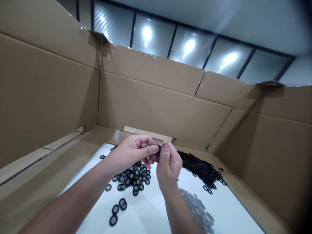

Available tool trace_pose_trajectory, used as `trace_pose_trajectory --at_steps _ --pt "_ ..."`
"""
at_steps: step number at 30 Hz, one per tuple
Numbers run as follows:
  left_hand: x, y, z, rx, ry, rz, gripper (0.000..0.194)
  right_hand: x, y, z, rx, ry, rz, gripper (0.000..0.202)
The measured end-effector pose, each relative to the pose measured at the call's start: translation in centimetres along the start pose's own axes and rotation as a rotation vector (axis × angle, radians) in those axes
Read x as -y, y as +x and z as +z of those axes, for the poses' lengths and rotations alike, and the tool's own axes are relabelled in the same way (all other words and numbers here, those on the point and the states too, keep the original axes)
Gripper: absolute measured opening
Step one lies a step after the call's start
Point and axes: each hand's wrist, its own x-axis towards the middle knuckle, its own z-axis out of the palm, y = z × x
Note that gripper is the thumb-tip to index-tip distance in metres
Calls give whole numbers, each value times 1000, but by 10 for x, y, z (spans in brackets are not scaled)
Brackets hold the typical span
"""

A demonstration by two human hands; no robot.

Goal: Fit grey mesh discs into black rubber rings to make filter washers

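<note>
Between my two hands, above the white board (pixel 146 213), is a small black ring (pixel 158 150), mostly covered by the fingers. My left hand (pixel 137 151) pinches it from the left with thumb and fingertips. From the other side my right hand (pixel 169 164) grips it, thumb on top and fingers curled. Below and left of the hands lies a heap of black rings with grey discs in them (pixel 135 175). Plain black rings (pixel 201 169) are piled to the right. Loose grey discs (pixel 200 209) spread beside my right forearm.
Tall cardboard walls (pixel 151 97) surround the board on the left, far and right sides. Several disc-filled rings (pixel 113 220) lie apart near the front left. A stray black ring (pixel 221 169) sits on the cardboard floor at the right. Glass panels (pixel 153 34) show beyond the box.
</note>
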Motion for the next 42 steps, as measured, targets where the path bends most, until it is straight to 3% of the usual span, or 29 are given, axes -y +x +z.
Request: trace_pose_trajectory --at_steps 5,10,17,20,24,26,31,34,37,42 --pt "9 4 -1 -27 -15 31 22 0 1 1 17 5 42 38" --pt "7 4 -9 61 26 -62 21 0 6 -8 53 -144 -82 38" --pt "1 3 -25 179 92 -135 24 1 9 -10 167 -171 -182 37" --pt "-2 1 -31 216 162 -166 21 2 12 -9 258 -181 -186 39" --pt "-5 -1 -34 294 368 -199 16 3 19 -16 500 -221 -137 38" --pt "-4 -1 -34 274 467 -192 20 3 23 -22 579 -242 -154 38" --pt "2 0 -32 199 569 -135 25 -3 26 -29 638 -433 -215 42" --pt "3 1 -31 184 577 -128 22 -7 25 -26 607 -415 -255 43" --pt "3 2 -29 169 545 -105 17 -9 23 -21 461 -352 -265 43" --pt "6 6 -19 203 258 -71 21 -9 21 -18 227 -228 -131 44"
